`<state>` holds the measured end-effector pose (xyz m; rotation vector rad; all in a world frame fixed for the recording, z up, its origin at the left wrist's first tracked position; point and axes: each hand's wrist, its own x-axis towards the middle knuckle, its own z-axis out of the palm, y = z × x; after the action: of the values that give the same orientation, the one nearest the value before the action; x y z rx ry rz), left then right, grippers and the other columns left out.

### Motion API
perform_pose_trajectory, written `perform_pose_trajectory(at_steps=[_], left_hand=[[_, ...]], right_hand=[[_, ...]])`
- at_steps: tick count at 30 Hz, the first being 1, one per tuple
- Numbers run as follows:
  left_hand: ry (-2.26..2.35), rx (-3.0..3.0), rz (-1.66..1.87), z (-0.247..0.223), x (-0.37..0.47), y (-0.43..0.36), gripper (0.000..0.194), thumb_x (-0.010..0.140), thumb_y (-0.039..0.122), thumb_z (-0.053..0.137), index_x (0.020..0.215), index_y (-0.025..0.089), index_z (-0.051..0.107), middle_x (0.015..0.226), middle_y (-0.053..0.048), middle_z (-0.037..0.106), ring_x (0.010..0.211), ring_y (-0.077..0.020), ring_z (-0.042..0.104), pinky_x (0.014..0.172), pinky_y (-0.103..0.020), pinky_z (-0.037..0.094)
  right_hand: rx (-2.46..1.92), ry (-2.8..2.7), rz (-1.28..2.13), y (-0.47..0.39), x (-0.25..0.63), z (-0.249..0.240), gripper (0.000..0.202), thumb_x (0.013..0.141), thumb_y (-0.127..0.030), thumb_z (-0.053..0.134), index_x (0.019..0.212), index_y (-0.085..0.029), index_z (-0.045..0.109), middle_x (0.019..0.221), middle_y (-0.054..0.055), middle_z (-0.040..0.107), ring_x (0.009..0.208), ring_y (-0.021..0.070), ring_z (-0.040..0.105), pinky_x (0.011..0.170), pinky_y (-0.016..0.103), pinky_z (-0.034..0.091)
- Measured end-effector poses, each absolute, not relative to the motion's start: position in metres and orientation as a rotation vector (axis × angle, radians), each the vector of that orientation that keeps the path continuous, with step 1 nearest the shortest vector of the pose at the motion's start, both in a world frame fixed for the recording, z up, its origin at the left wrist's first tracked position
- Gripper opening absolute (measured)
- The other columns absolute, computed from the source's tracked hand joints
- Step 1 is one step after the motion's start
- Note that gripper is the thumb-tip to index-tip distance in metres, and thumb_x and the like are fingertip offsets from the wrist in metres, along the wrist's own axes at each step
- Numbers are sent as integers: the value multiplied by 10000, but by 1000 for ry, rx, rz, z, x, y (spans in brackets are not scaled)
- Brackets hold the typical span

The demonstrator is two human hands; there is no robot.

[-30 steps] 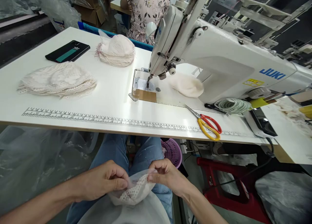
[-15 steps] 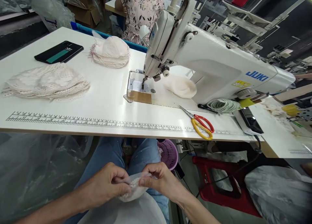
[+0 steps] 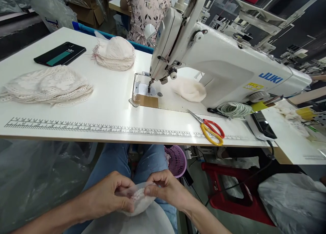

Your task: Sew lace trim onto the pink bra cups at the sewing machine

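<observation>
Over my lap, below the table edge, both hands pinch a small white sheer fabric piece (image 3: 141, 203) with a lacy edge. My left hand (image 3: 114, 193) is closed on its left side, thumb in front. Closed on the upper right side is my right hand (image 3: 164, 188), its thumb pressed on the lace trim. A larger pale cloth or bag (image 3: 134, 223) lies under the piece on my lap. On the table, a stack of lace-edged fabric pieces (image 3: 48, 86) is at left, with a second cream stack (image 3: 114, 54) behind it.
A JUKI sewing machine (image 3: 216, 54) stands on the white table (image 3: 109, 108), with cream fabric (image 3: 191, 90) under its arm. Scissors (image 3: 209, 128) lie near the front edge; a phone (image 3: 60, 54) lies at left. Below are a purple basket (image 3: 177, 161) and red stool (image 3: 229, 193). A person (image 3: 147, 16) sits beyond.
My left fingers have shifted slightly on the fabric, and more of the lace trim shows between my hands. My right hand has barely moved. The view has shifted a little.
</observation>
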<state>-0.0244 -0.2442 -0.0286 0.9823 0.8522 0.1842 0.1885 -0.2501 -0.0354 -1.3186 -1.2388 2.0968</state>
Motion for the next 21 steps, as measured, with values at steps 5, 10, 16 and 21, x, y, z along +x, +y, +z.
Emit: perform_pose_trajectory(at_steps=[5,10,16,21], left_hand=[[902,982,197,-32,-23,-246,129,673,244,627,624,128,653,523,58,389,536,-93,313,500,-224,208],[863,923,208,-35,-25,-244,175,658,292,698,632,121,675,511,65,379,526,-84,295,493,-215,202],[829,902,237,-38,-25,-244,262,668,359,727,684,97,725,513,35,475,517,-88,371,494,-203,261],[819,913,228,-37,-29,-242,237,676,334,720,709,103,760,510,19,514,512,-90,398,504,-207,287]], right_hand=[[-1304,-1247,2089,-249,189,-35,339,653,-455,777,692,-124,714,604,-11,576,557,75,449,535,197,342],[-1251,-1262,2112,-250,187,-35,327,671,-448,768,703,-127,718,624,-8,585,567,79,456,545,201,347],[-1281,-1249,2110,-249,187,-34,356,650,-469,771,699,-121,714,608,-11,576,556,75,449,537,201,344],[-1311,-1356,2093,-247,190,-29,388,577,-476,810,702,-122,711,631,-7,596,590,90,477,570,213,372]])
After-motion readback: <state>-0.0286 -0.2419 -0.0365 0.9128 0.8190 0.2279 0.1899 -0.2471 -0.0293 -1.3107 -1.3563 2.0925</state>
